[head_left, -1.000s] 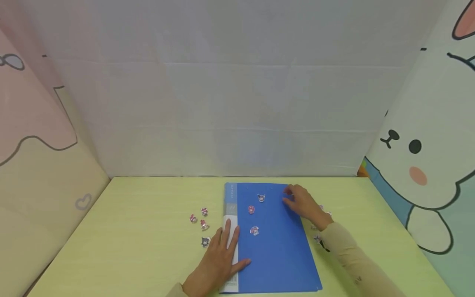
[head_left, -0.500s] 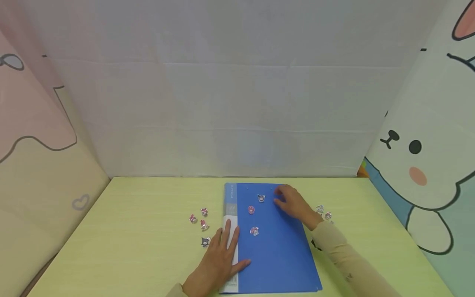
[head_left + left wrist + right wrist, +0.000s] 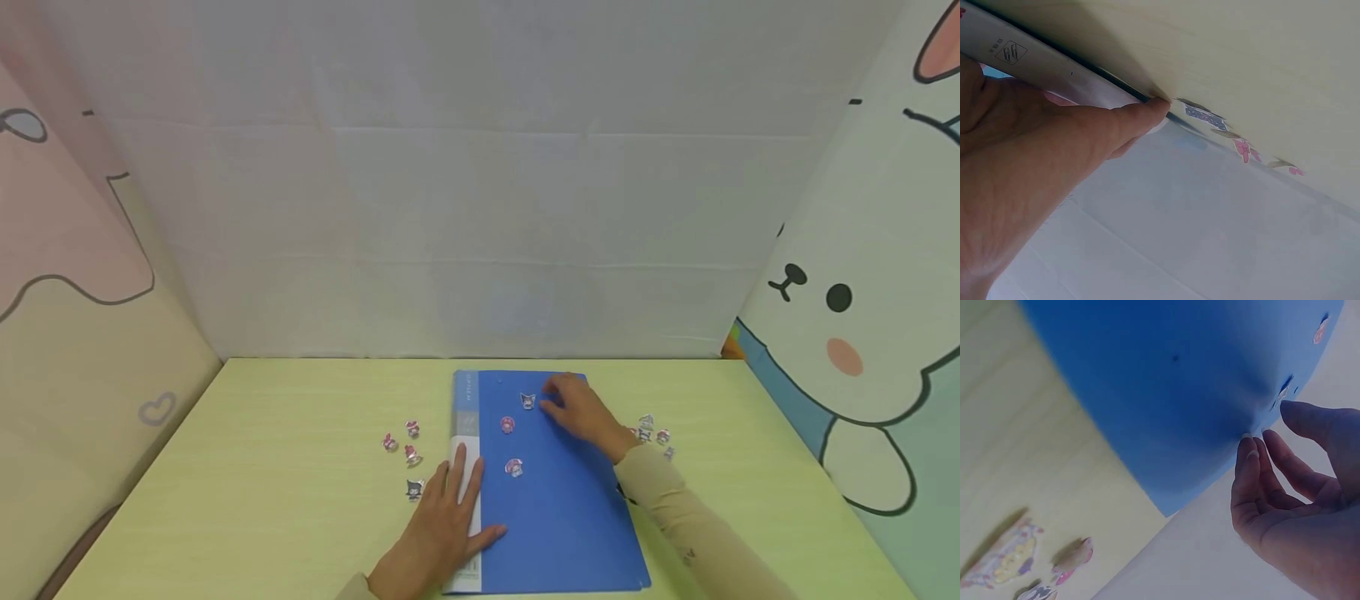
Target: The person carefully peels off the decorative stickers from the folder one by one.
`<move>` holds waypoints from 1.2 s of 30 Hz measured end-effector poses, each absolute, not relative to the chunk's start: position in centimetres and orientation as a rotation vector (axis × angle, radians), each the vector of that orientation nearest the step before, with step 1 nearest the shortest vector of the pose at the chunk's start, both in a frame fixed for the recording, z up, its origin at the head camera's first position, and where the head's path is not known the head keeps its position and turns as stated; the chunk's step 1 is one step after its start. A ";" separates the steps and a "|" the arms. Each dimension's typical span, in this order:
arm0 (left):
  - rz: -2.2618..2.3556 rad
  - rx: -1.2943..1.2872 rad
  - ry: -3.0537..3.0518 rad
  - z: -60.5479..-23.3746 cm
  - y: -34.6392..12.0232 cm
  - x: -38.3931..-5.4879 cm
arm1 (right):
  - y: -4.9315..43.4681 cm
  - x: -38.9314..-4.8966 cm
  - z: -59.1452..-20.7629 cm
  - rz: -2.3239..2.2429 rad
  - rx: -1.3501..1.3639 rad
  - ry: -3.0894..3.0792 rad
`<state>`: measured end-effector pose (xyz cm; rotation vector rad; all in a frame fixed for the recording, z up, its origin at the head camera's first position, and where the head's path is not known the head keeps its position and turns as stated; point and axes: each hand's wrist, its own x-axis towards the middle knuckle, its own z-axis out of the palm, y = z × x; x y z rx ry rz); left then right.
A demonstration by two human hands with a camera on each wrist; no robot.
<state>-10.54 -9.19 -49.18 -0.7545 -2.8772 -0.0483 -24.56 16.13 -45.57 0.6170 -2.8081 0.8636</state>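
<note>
A blue folder [image 3: 558, 517] with a white and grey spine strip lies on the table. Small cartoon-character stickers dot its cover: a black-eared one [image 3: 528, 401], a round pink one [image 3: 507, 425] and a pink-and-white one [image 3: 513, 467]. My left hand [image 3: 442, 521] rests on the spine side, fingers spread. Over the upper right of the cover is my right hand [image 3: 581, 412], beside the black-eared sticker. In the right wrist view, the thumb and loosely bent fingers of that right hand [image 3: 1297, 481] stand apart, and I see nothing held between them.
Several loose stickers [image 3: 412, 455] lie on the yellow table [image 3: 285, 500] left of the folder. More stickers [image 3: 663, 436] lie to its right, partly behind the right forearm. A white cloth [image 3: 480, 208] hangs behind the table, with cartoon-printed cloths at both sides.
My right hand has moved left across the top of the cover, toward the black-eared sticker. Stickers right of the folder have come into sight. My left hand has stayed in place.
</note>
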 end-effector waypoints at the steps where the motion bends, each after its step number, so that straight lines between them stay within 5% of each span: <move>1: -0.055 -0.752 -2.873 -49.3 -9.2 -10.6 | 16.0 -24.6 -45.6 0.864 0.624 -2.806; 36: -0.028 -0.740 -2.871 -48.8 -9.0 -10.3 | 13.7 -24.5 -45.4 0.846 0.705 -2.732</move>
